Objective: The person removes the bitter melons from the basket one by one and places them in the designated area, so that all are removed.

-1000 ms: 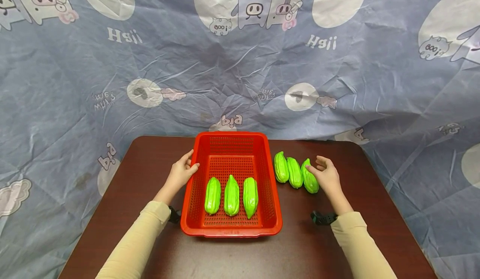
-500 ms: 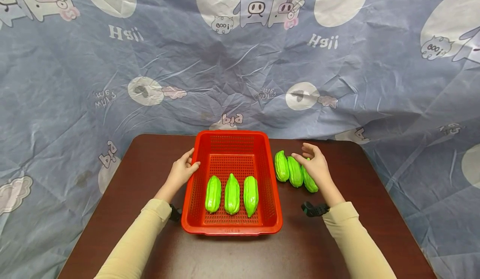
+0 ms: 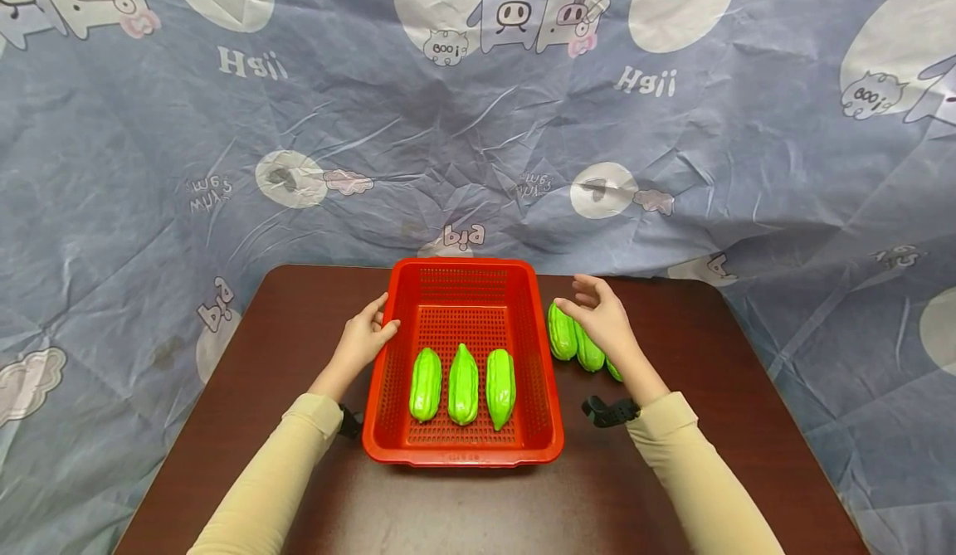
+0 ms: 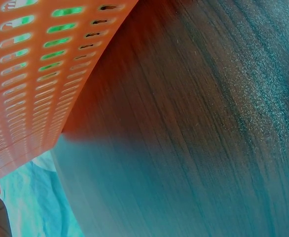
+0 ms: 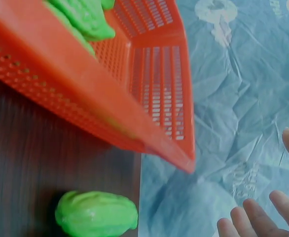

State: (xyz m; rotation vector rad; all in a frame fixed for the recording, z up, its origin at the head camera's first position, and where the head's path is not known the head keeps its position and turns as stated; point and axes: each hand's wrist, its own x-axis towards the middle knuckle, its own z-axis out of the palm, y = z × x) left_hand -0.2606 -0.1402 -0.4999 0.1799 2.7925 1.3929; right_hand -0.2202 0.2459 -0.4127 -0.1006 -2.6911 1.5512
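We have our left grip clasping the red basket at its left rim, thumb over the edge. Right grip is released, fingers loosely extended, overlapping the loose row in the head view; the right wrist view shows its fingers apart from the one loose vegetable visible there. Basket sits on the brown surface. Inside it we count three green vegetables, side by side, toward the near end. Three more, the loose row, lie just right of the basket, partly hidden by our right hand. Patterned blue-grey cloth hangs behind.
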